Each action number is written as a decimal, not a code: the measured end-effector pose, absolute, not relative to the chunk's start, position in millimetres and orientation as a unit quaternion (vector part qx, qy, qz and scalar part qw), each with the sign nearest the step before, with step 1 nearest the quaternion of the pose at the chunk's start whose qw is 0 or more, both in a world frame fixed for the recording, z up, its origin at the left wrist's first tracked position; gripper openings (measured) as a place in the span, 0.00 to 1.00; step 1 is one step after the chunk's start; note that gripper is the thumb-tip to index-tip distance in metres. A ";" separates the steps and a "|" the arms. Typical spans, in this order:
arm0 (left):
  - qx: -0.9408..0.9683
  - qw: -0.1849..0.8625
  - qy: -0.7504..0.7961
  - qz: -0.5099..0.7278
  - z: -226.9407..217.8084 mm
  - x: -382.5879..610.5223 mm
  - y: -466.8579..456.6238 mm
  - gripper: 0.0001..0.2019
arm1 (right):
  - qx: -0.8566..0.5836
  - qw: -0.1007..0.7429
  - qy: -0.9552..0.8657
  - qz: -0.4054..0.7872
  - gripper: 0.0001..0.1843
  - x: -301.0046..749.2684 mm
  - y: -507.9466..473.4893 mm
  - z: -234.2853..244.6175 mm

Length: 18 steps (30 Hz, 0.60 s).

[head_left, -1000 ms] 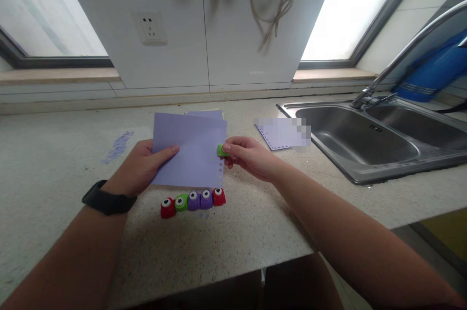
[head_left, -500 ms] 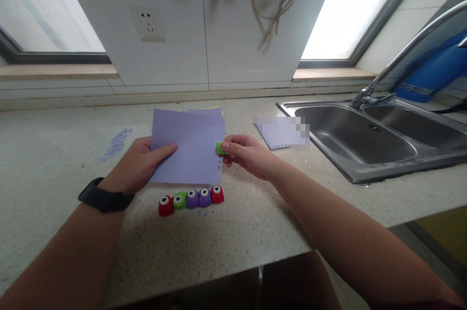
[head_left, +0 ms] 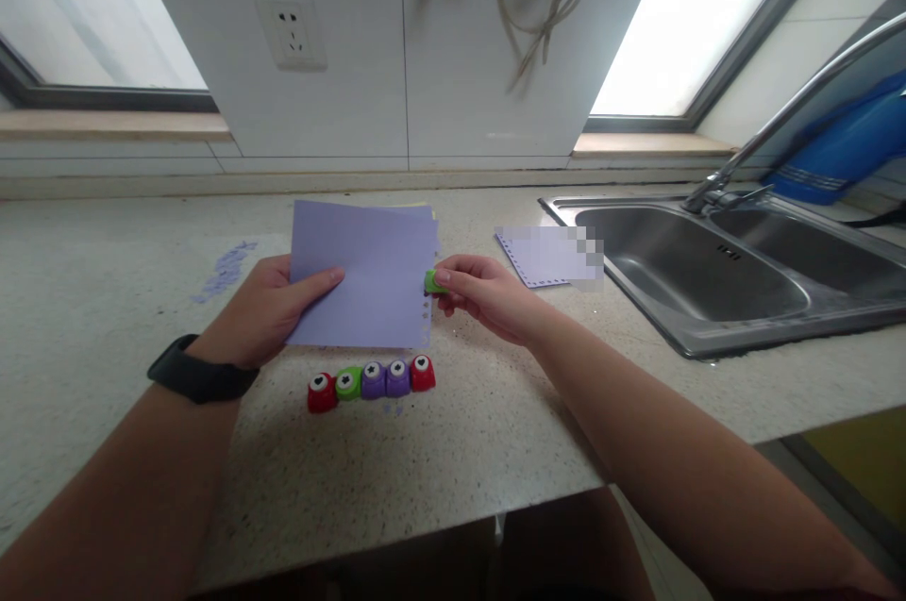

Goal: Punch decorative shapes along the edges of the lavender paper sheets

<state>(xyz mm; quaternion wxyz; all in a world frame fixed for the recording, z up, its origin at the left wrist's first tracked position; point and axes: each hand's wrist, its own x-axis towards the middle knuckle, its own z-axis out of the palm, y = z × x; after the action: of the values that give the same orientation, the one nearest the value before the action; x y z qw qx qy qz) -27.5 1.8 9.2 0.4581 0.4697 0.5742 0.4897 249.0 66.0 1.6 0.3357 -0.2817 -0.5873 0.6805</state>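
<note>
My left hand point(head_left: 287, 304) grips a sheet of purple paper point(head_left: 368, 280) by its left edge, thumb on top. Pinched between the thumb and fingers of my right hand point(head_left: 481, 294) is a small green craft punch point(head_left: 433, 281), set at the sheet's right edge. Small punched holes run along that edge below the punch. Just in front of the paper stands a row of several more craft punches: a red one point(head_left: 321, 392) at the left end, a green one point(head_left: 347, 383), two purple ones point(head_left: 374, 381) and another red one point(head_left: 423, 374).
More purple paper lies behind the held sheet. To the right, a sheet with holes along its edges point(head_left: 520, 261), partly blurred out, lies beside the steel sink point(head_left: 672, 337). Purple paper bits point(head_left: 226, 271) are scattered on the counter at left. A faucet point(head_left: 736, 158) rises behind the sink.
The green punch has shifted slightly outward to the right at the sheet's edge, with my right hand still holding it. The camera view has moved a little. My left hand keeps its grip.
</note>
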 end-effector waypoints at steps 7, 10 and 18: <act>0.472 0.452 0.578 0.488 9.5 -28.6 2.2 0.17 | -0.285 0.338 -0.584 0.681 0.15 249.1 65.4 3.7; 0.478 0.450 0.577 0.487 9.8 -28.7 2.4 0.16 | -0.285 0.339 -0.584 0.681 0.14 249.3 65.1 4.1; 0.479 0.449 0.576 0.486 10.6 -27.1 0.9 0.15 | -0.277 0.338 -0.583 0.685 0.14 249.6 66.2 1.7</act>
<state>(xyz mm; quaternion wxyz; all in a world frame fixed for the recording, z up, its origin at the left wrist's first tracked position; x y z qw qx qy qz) -27.1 0.9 10.6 0.4494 0.4794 0.5758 0.4865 249.6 66.2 1.7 0.3379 -0.2772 -0.5834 0.6846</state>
